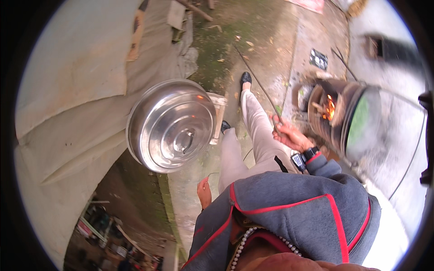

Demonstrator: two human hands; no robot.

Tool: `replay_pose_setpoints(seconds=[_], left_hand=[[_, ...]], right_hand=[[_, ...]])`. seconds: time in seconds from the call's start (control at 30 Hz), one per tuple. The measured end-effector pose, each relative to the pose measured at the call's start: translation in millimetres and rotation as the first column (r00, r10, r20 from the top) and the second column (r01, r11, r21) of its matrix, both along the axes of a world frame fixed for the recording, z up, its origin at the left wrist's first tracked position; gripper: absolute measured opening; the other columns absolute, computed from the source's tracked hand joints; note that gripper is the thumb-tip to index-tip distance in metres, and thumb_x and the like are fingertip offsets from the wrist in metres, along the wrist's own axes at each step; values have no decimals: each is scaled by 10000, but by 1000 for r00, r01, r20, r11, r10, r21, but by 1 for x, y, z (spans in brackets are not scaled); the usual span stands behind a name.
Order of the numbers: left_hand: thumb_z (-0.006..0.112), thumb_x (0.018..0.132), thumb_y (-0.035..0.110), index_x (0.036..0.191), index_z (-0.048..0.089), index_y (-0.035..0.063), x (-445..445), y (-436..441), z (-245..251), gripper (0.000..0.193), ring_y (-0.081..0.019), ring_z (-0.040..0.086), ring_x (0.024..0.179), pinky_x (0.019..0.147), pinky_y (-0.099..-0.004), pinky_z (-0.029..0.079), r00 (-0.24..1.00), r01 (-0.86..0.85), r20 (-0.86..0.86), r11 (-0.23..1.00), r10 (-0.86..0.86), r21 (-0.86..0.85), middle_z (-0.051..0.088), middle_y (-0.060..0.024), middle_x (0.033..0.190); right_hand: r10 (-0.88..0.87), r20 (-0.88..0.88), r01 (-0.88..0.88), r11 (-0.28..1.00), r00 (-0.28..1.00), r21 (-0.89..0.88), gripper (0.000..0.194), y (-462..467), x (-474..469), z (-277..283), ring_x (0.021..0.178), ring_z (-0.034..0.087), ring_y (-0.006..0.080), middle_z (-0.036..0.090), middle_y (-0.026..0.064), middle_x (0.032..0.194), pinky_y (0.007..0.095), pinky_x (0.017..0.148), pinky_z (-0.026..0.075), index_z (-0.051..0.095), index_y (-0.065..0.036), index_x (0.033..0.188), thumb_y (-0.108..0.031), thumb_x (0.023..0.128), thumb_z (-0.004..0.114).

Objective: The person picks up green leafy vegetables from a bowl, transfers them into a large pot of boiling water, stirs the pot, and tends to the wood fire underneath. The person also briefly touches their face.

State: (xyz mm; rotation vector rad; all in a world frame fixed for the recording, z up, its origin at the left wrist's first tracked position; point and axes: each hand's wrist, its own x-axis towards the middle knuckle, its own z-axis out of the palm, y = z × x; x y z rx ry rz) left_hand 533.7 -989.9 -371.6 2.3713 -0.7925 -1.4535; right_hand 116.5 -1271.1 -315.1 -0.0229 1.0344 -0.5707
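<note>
My right hand [293,136] grips the looped end of a long, thin metal rod [255,78], which slants away past my legs. Close to this hand, on the right, stands a metal drum stove [317,123] with flames [329,108] and pieces of firewood in its opening. Steam rises from a round pot with green contents [360,118] on top of the stove. Down at my left side, my left hand [204,193] has its fingers pinched at a thin dark wire [213,173]; part of the wire seems hidden behind my leg.
A large stainless steel lid [166,135] covers a round vessel by a wooden stool [218,101], left of my legs. Dark rods [344,62] lean near the stove, beyond which lies a black packet [318,59]. Pale sheeting [81,125] hangs along the left.
</note>
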Motion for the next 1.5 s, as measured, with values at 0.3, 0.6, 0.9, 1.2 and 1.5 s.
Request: replay_pose_setpoints(seconds=[0.3,0.6,0.9,1.2,1.5], left_hand=[[527,1004,105,1330,644,57,-87,-84,-17,350,-229,618,1044,879,-337,496,879,392,-243,912,-410,-123,631,-129,1194],[550,928,63,1332,602,18,-154,5,-73,410,-380,527,1193,1051,-450,401,704,687,-174,722,-689,-82,584,-201,1236],[508,914,-12,1311,608,-1,-149,10,-145,409,-372,507,1239,1062,-459,392,726,687,52,720,-685,-101,564,-189,1294],[492,899,-27,1300,620,-7,-137,19,-180,421,-361,510,1230,1059,-452,394,771,636,44,771,-635,-31,566,-179,1302],[502,883,13,1277,640,25,-140,19,-187,418,-359,527,1197,1026,-490,385,649,755,175,655,-740,-28,588,-152,1278]], right_hand=[[-403,-293,446,890,867,96,352,81,15,-94,493,416,94,455,-27,661,256,498,409,477,-132,860,-401,1087,477],[-548,-486,475,835,681,-276,379,181,2,-151,552,501,118,482,-4,676,259,544,430,507,-84,869,-399,1080,494],[-743,-452,777,610,494,-154,477,203,-19,-234,472,172,67,228,-66,586,264,447,178,355,-160,745,-469,1105,404],[-877,-329,890,421,350,-175,472,178,-67,-261,479,149,81,196,-64,581,275,456,183,363,-169,757,-490,1099,404],[-973,138,982,187,184,10,420,142,-163,-240,476,191,90,232,-56,622,266,438,236,416,-140,786,-391,1120,376]])
